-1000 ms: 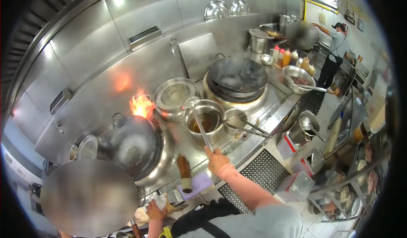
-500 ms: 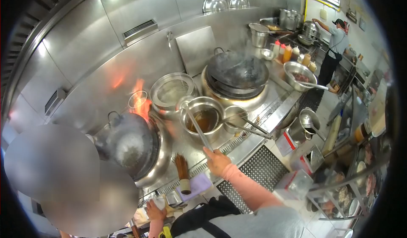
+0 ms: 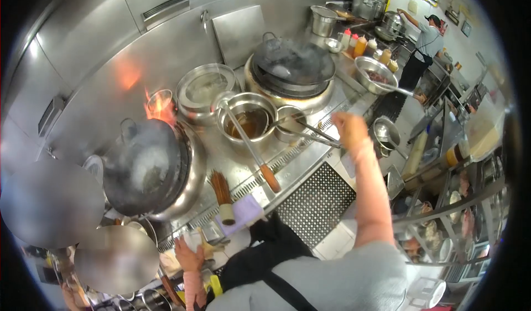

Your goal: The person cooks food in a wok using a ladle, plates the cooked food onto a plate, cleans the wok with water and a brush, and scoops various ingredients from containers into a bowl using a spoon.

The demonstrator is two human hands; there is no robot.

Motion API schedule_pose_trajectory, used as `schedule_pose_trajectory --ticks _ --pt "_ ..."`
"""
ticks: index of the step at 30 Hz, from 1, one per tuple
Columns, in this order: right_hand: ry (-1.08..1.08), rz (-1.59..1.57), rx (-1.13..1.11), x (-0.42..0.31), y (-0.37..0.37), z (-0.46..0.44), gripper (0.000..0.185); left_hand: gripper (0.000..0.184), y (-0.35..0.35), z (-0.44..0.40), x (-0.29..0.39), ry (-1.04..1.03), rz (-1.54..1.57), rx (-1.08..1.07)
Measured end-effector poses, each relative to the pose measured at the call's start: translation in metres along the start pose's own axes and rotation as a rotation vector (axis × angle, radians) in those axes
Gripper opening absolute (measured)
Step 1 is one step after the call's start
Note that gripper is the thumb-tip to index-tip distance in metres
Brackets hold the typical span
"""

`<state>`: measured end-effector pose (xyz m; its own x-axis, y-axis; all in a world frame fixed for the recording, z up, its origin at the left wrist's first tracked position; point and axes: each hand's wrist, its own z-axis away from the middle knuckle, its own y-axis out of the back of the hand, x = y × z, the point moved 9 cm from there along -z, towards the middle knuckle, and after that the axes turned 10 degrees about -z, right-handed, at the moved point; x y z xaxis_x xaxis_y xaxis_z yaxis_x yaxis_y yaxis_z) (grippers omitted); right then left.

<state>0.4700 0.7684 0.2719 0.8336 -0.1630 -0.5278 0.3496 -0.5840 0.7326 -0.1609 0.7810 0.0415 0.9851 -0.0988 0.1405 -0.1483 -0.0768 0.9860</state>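
My right hand [image 3: 349, 128] is raised over the counter's right front edge, its fingers drawn together near the ends of several long handles. Whether it holds anything small cannot be made out. A ladle with an orange-brown handle [image 3: 269, 177] rests across the pot of brown liquid [image 3: 246, 124], out of my hand. At the lower left, my left hand [image 3: 189, 254] is beside a pale whitish item [image 3: 193, 238] at the counter edge; its grip is unclear. A bamboo brush [image 3: 222, 196] stands by a purple cloth [image 3: 243, 212].
Flames [image 3: 159, 107] rise behind the smoking left wok [image 3: 144, 170]. Another smoking wok [image 3: 293, 62] sits at the back. A metal bowl with meat [image 3: 376, 76], sauce bottles [image 3: 360, 46] and a strainer-topped pot [image 3: 206, 87] are around. A co-worker [image 3: 426, 48] stands at the far right.
My right hand has let go of the ladle and moved right, toward the long handles. The ladle now lies across the pot. The camera view has shifted, and my left hand stays low at the left.
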Motion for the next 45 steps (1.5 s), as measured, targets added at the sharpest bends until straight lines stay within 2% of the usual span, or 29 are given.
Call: schedule_pose_trajectory --ticks 2,4,5,6,7,8,9,12,13,15,21,25,28,29,31,32,33,34,35,36,38,39,40,42,44,45 --pt "-0.005 0.152 0.05 0.053 0.004 -0.053 0.018 0.067 0.033 0.005 0.018 -0.05 0.094 0.165" --pt "-0.083 0.24 -0.028 0.1 -0.015 -0.101 0.019 0.055 0.065 0.014 0.04 -0.057 0.2 0.291" --pt "-0.079 0.278 -0.058 0.121 -0.028 -0.125 0.02 0.047 0.08 0.018 0.052 -0.014 0.235 0.324" --pt "-0.073 0.318 -0.085 0.138 -0.041 -0.146 0.021 0.045 0.077 0.026 0.048 0.033 0.28 0.39" --pt "-0.097 0.404 -0.176 0.156 -0.057 -0.165 0.032 0.044 0.072 0.035 0.044 0.085 0.298 0.433" --pt "-0.077 0.461 -0.239 0.172 -0.075 -0.185 0.031 0.044 0.076 0.04 0.055 0.134 0.315 0.479" --pt "-0.059 0.52 -0.304 0.189 -0.094 -0.201 0.03 0.043 0.073 0.05 0.061 0.285 0.36 0.428" --pt "-0.008 0.637 -0.431 0.229 -0.13 -0.222 0.023 0.042 0.053 0.077 0.082 0.398 0.369 0.402" --pt "0.02 0.665 -0.46 0.243 -0.142 -0.228 0.023 0.042 0.051 0.087 0.094 0.358 0.321 0.404" --pt "0.079 0.677 -0.47 0.247 -0.145 -0.237 0.021 0.041 0.045 0.101 0.112 0.264 0.227 0.432" --pt "0.186 0.615 -0.495 0.225 -0.121 -0.256 0.021 0.04 0.032 0.137 0.134 0.436 0.245 0.391" --pt "0.228 0.541 -0.445 0.212 -0.092 -0.266 0.021 0.04 0.022 0.134 0.145 0.444 0.226 0.388" --pt "0.245 0.486 -0.459 0.205 -0.083 -0.265 0.019 0.04 0.012 0.119 0.149 0.327 0.208 0.415" --pt "0.232 0.507 -0.471 0.215 -0.089 -0.264 0.02 0.04 0.021 0.111 0.161 0.378 0.286 0.362" --pt "0.24 0.54 -0.512 0.227 -0.113 -0.26 0.023 0.039 0.03 0.097 0.173 0.24 0.296 0.456" --pt "0.293 0.519 -0.506 0.228 -0.115 -0.251 0.023 0.038 0.033 0.093 0.177 0.243 0.204 0.435" --pt "0.24 0.544 -0.56 0.251 -0.137 -0.252 0.023 0.038 0.038 0.091 0.182 0.218 0.156 0.452" --pt "0.145 0.527 -0.568 0.25 -0.136 -0.247 0.024 0.039 0.04 0.081 0.181 0.425 0.259 0.262" --pt "0.09 0.551 -0.596 0.264 -0.148 -0.251 0.028 0.04 0.04 0.083 0.179 0.312 0.017 0.376" --pt "0.08 0.407 -0.543 0.258 -0.135 -0.249 0.031 0.041 0.052 0.078 0.18 0.278 0.069 0.393" --pt "0.224 0.208 -0.433 0.243 -0.115 -0.249 0.043 0.041 0.057 0.078 0.161 0.376 0.129 0.345" --pt "0.399 0.025 -0.307 0.209 -0.087 -0.236 0.044 0.041 0.061 0.078 0.148 0.421 0.122 0.335" --pt "0.264 -0.227 -0.246 0.18 -0.059 -0.221 0.042 0.041 0.061 0.076 0.136 0.45 0.126 0.327" --pt "-0.021 -0.646 -0.364 0.119 -0.014 -0.173 0.042 0.042 0.061 0.071 0.114 0.479 0.07 0.334" --pt "0.121 -0.917 -0.431 0.041 0.029 -0.111 0.04 0.057 0.036 0.062 0.08 0.493 -0.012 0.2" --pt "0.24 -1.01 -0.623 0.026 0.028 -0.085 0.039 0.062 0.028 0.053 0.069 0.511 -0.052 0.119"
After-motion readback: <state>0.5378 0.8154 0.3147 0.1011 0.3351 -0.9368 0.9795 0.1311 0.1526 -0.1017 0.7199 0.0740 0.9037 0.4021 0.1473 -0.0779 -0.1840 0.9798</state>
